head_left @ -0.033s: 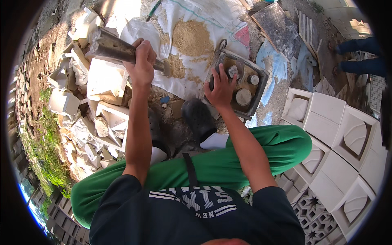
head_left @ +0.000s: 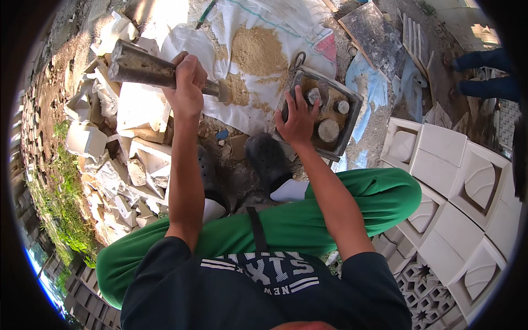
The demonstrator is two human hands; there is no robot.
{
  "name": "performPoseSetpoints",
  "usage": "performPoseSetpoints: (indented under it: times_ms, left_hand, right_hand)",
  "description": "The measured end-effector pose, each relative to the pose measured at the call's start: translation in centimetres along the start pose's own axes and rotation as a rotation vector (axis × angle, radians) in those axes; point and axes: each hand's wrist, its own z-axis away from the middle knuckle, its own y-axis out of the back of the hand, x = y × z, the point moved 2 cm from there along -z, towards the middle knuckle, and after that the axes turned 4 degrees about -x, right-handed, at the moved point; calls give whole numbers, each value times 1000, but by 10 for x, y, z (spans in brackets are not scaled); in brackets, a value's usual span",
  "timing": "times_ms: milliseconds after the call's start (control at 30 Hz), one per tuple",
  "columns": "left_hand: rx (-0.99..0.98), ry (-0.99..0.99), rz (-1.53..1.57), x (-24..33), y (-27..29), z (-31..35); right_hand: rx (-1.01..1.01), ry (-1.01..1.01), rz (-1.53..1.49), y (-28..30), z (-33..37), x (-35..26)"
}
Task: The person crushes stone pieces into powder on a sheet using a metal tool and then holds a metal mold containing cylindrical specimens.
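Note:
My left hand (head_left: 186,82) is raised over the rubble side and wrapped round a heavy, dark, club-like bar (head_left: 140,65). The bar's thick end points left; its thinner end, with a flat pale tip, sticks out to the right of my fist. My right hand (head_left: 297,120) lies with fingers spread on the left part of a dark rectangular mold box (head_left: 352,118). Inside that box, tan material surrounds several round, pale-topped plugs, such as the large one (head_left: 328,131). A metal ring (head_left: 300,59) stands at the box's far left corner.
Beyond my feet, a sand heap (head_left: 256,49) lies on a white sheet (head_left: 231,16). Broken pale blocks (head_left: 88,140) pile up at left. Cast pale blocks (head_left: 434,165) stand at right, near a patterned openwork block (head_left: 423,291). Another person's legs (head_left: 487,91) show at far right.
My left hand has shifted slightly left with the bar, whose thick end has swung a little left and toward me. My right hand stays on the mold box.

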Motion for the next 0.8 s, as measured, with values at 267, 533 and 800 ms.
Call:
performPoseSetpoints:
  times_ms: [267, 533, 800]
  left_hand:
    - [32, 70, -60, -83, 33, -18]
    - [-124, 82, 37, -38, 17, -14]
    - [-119, 127, -199, -39, 20, -19]
  right_hand:
    - [-25, -8, -1, -3, 4, -2]
    - [-23, 12, 15, 2, -2, 0]
    - [-27, 3, 0, 2, 1, -3]
